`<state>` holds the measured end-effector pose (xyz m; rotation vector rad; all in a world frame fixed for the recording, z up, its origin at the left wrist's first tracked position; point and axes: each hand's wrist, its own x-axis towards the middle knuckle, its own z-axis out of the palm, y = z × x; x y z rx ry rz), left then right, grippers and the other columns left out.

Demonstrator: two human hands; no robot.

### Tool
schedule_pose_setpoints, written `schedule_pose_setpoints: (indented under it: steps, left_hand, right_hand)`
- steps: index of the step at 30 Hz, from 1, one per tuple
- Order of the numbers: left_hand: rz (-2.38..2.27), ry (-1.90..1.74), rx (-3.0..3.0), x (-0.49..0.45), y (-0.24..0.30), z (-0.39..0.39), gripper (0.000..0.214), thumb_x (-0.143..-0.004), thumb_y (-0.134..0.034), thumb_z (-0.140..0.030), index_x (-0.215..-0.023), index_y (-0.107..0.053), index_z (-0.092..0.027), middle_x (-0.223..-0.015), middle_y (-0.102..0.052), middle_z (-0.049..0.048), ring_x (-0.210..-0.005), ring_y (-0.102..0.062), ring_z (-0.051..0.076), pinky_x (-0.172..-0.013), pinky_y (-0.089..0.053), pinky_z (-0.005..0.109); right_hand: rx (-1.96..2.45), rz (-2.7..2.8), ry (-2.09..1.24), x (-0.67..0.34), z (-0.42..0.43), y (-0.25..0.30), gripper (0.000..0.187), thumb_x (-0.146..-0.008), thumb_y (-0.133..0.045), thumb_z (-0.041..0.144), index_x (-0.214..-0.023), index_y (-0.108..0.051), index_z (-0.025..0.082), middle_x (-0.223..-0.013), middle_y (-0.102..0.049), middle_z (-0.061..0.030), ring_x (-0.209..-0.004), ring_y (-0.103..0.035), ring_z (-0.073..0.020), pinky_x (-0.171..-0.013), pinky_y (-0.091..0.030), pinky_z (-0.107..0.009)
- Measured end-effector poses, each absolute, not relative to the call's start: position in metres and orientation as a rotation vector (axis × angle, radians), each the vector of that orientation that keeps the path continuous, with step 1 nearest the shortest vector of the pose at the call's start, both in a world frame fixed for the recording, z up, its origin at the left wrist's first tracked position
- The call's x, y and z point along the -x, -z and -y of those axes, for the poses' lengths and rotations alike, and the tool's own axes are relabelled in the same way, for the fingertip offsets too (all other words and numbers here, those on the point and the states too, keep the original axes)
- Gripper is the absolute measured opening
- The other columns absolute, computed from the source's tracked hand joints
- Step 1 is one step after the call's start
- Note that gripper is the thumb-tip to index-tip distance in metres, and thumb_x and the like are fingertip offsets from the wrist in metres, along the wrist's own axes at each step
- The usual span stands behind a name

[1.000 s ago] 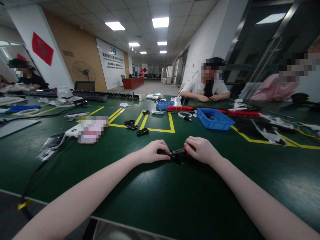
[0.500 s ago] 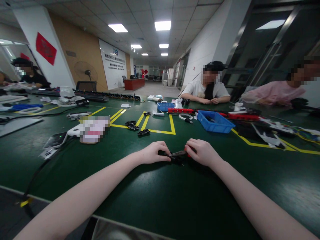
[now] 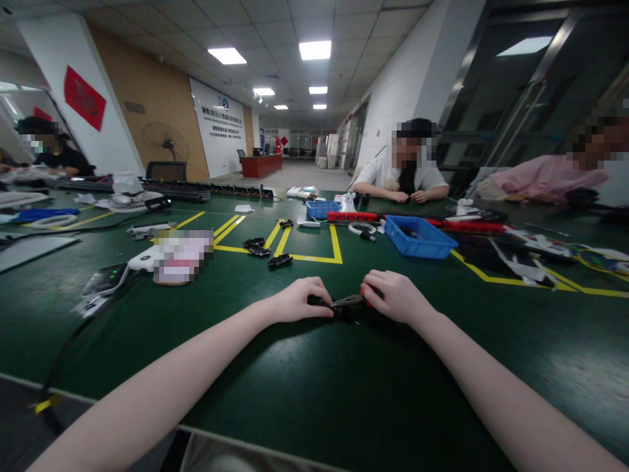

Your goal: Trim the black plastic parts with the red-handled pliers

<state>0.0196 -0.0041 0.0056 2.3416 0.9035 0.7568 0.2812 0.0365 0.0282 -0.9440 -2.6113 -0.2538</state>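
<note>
My left hand (image 3: 305, 299) is closed on a small black part (image 3: 344, 313) low over the green table, fingers pinching its left end. In my right hand (image 3: 392, 296) is a pair of pliers (image 3: 348, 301) with red handles, mostly covered by my fingers. The plier jaws point left and reach the black part by my left fingertips. Whether they grip it I cannot tell. Beyond my hands, similar small black parts (image 3: 280, 261) lie on and beside yellow tape lines.
A blue bin (image 3: 420, 237) stands beyond my right hand, with a smaller blue bin (image 3: 322, 210) farther back. Left are a phone (image 3: 179, 257) and a device with a cable (image 3: 104, 280). Red strips (image 3: 474, 226) lie at the right. A person in white (image 3: 403, 174) sits across the table.
The whole view has shifted slightly. My hands keep nearly the same hold on the black part and the pliers.
</note>
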Motion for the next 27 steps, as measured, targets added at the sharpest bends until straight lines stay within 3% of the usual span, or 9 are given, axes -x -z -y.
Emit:
schedule_pose_setpoints:
  steps: [6, 9, 15, 27]
  left_hand:
    - [-0.839, -0.855, -2.353, -0.022, -0.003, 0.007, 0.009, -0.085, -0.070, -0.024, -0.089, -0.069, -0.015, -0.107, -0.061, 0.0075, -0.103, -0.060, 0.018, -0.096, -0.046, 0.031]
    - [-0.862, -0.850, -2.411, -0.023, -0.005, 0.009, 0.014, -0.086, -0.069, -0.023, -0.098, -0.067, -0.016, -0.107, -0.063, 0.0064, -0.101, -0.062, 0.018, -0.092, -0.048, 0.029]
    - [-1.028, -0.653, -2.701, -0.025, -0.013, 0.015, 0.019, -0.092, -0.062, -0.030, -0.109, -0.064, -0.022, -0.106, -0.067, 0.0028, -0.095, -0.065, 0.018, -0.082, -0.048, 0.027]
    - [-1.253, -0.535, -2.909, -0.025, -0.014, 0.013, 0.024, -0.096, -0.054, -0.038, -0.113, -0.063, -0.023, -0.103, -0.067, 0.0018, -0.092, -0.065, 0.019, -0.080, -0.046, 0.030]
  right_hand:
    - [0.946, 2.621, 0.263, -0.281, -0.036, -0.027, 0.029, -0.094, -0.041, 0.030, -0.077, -0.062, 0.019, -0.078, -0.064, -0.0055, -0.066, -0.057, -0.0151, -0.065, -0.039, -0.028]
    - [0.948, 2.629, 0.266, -0.280, -0.037, -0.027, 0.030, -0.094, -0.040, 0.030, -0.077, -0.062, 0.019, -0.078, -0.064, -0.0056, -0.066, -0.057, -0.0151, -0.064, -0.039, -0.028]
    - [0.957, 2.630, 0.279, -0.282, -0.037, -0.027, 0.031, -0.094, -0.040, 0.031, -0.076, -0.062, 0.019, -0.077, -0.064, -0.0051, -0.065, -0.057, -0.0148, -0.064, -0.039, -0.028]
    - [1.072, 2.531, 0.311, -0.285, -0.038, -0.026, 0.034, -0.096, -0.040, 0.036, -0.079, -0.063, 0.019, -0.078, -0.066, -0.0051, -0.068, -0.060, -0.0157, -0.063, -0.039, -0.028]
